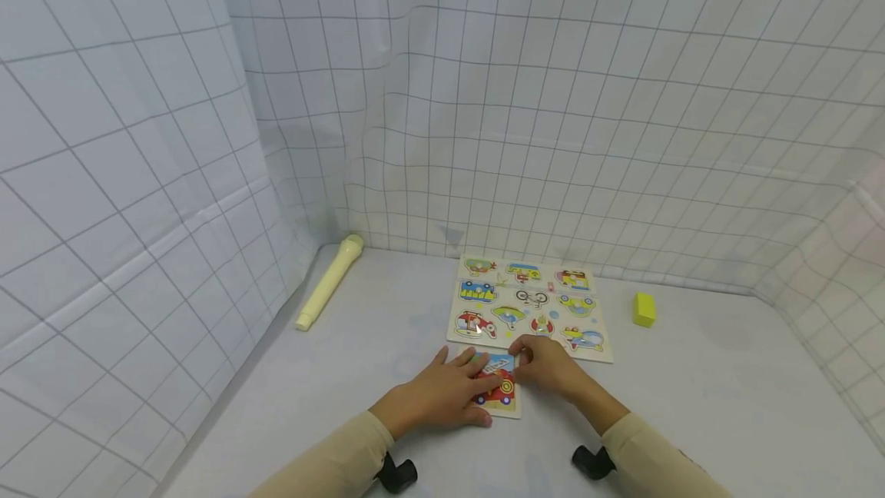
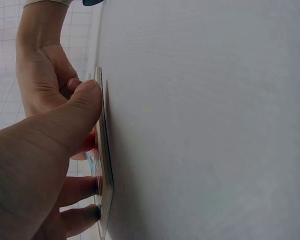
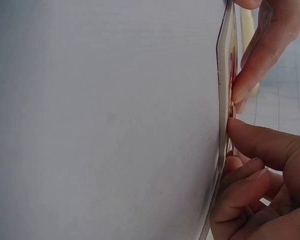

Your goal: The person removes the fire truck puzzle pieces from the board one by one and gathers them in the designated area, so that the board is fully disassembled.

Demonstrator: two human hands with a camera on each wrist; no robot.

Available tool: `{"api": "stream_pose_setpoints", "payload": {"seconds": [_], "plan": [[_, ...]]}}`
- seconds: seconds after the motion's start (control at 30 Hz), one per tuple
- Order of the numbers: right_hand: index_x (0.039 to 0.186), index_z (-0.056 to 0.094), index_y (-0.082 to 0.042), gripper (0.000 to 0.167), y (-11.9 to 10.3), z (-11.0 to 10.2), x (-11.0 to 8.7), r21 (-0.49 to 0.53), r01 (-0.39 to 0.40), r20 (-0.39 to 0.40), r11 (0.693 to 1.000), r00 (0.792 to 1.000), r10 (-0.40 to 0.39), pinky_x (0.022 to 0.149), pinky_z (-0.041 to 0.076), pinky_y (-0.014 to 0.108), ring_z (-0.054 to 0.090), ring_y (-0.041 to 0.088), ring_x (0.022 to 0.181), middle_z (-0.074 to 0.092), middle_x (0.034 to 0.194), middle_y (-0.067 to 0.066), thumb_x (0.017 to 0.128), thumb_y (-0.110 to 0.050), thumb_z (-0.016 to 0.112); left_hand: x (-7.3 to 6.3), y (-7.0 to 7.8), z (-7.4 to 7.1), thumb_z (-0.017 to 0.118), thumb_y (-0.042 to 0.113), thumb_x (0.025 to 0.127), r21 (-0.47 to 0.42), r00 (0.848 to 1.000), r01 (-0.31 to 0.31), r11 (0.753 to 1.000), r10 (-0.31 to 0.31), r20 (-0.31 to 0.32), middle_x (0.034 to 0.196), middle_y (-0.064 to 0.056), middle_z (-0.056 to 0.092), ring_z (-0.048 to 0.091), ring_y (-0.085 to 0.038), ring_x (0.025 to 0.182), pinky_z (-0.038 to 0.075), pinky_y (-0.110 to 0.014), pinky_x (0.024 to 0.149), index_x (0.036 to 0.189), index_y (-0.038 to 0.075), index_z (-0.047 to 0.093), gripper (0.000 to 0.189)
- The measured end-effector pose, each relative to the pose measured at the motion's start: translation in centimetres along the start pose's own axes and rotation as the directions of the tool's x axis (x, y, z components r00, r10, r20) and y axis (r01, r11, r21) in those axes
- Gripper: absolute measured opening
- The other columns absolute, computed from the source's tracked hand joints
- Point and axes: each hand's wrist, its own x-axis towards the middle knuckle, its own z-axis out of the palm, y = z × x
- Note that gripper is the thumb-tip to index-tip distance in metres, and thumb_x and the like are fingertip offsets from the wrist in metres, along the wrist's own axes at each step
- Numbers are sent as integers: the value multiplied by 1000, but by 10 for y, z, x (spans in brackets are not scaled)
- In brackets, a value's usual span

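Observation:
A small wooden jigsaw puzzle (image 1: 497,401) with a red fire truck picture lies flat on the table. My left hand (image 1: 445,390) rests over its left side, fingers spread across the picture and the thumb along the near edge. At the puzzle's upper right edge, my right hand (image 1: 549,367) pinches a thin puzzle piece (image 3: 234,149) between thumb and curled index finger; most of that piece is hidden. In the left wrist view, the side of the puzzle's board (image 2: 106,165) shows beneath the left fingers.
Just beyond the small puzzle lies a large vehicle peg puzzle board (image 1: 508,335). A yellow block (image 1: 644,310) stands to its right. Toward the back left lies a cream toy microphone (image 1: 329,283). White grid-patterned curtains (image 1: 525,114) enclose the table's back and sides.

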Motion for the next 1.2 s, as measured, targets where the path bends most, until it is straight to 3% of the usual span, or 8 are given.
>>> {"api": "stream_pose_setpoints", "payload": {"seconds": [0.67, 1.2], "plan": [[101, 70, -11, 21, 5, -6, 2, -55, 137, 12, 989, 991, -136, 61, 39, 26, 52, 14, 73, 56, 78, -1, 82, -10, 79, -3, 2, -2, 49, 68, 96, -23, 1000, -2, 1000, 2, 2, 166, -3, 32, 25, -30, 155, 26, -69, 116, 155, 41, 42, 66], [99, 71, -12, 20, -1, -6, 0, -115, 164, -31, 980, 985, -168, 64, 42, 25, 53, 12, 74, 59, 80, -5, 82, -7, 78, -3, 0, 0, 51, 68, 95, -17, 1000, -4, 1000, 4, -9, 166, -3, 33, 25, -30, 155, 26, -68, 116, 155, 42, 40, 66]]}}
